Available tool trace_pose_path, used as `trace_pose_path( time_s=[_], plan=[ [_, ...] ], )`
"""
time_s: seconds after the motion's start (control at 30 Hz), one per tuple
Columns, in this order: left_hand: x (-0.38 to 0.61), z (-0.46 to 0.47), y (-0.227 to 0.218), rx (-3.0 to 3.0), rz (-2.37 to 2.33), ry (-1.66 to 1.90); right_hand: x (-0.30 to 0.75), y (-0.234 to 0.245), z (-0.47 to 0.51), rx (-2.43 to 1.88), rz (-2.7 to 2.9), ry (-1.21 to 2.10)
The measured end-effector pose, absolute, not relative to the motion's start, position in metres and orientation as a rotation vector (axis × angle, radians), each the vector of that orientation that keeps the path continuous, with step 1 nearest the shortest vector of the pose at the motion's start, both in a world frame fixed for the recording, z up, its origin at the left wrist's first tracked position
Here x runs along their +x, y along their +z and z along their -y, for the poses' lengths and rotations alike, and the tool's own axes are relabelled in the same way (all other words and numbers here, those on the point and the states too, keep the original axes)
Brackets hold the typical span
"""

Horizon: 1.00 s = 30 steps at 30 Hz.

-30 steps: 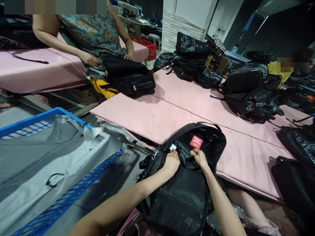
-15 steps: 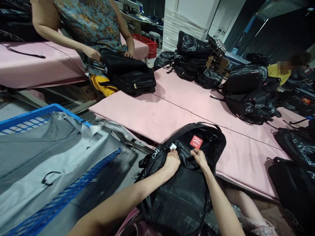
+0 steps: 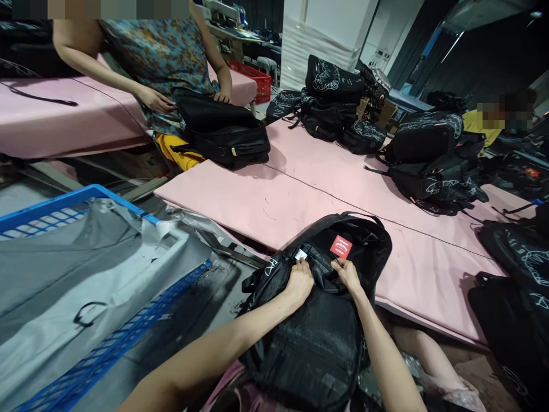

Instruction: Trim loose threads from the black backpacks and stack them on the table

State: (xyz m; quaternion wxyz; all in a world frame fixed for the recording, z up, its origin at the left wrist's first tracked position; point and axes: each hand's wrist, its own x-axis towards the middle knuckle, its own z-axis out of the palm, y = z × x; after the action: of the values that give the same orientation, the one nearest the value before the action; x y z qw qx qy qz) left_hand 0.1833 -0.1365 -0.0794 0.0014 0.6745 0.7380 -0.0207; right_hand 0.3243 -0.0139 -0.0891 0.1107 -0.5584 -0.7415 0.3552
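A black backpack lies opened across my lap, its top end resting against the pink table's edge. Inside it, my left hand pinches the dark lining close to a small white label. My right hand has its fingers closed on the lining's edge, just below a square red tag. Folds of the dark inner fabric lie between both hands. What exactly sits under the left fingertips is partly hidden.
Across the pink table, a person in a patterned top handles another black backpack. More backpacks are piled at the back and right. A blue crate with grey lining stands at my left.
My hands and the backpack on my lap look nearly the same. Across the table, the other person's hand has shifted slightly at their backpack's edge.
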Motion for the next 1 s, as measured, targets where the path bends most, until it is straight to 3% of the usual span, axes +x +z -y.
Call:
trace_pose_path(
  time_s=[1.0],
  plan=[
    [0.198,0.135,-0.073,1.937,-2.381,-0.02,0.316,-0.082,0.024,-1.526,2.082,1.01]
  ],
)
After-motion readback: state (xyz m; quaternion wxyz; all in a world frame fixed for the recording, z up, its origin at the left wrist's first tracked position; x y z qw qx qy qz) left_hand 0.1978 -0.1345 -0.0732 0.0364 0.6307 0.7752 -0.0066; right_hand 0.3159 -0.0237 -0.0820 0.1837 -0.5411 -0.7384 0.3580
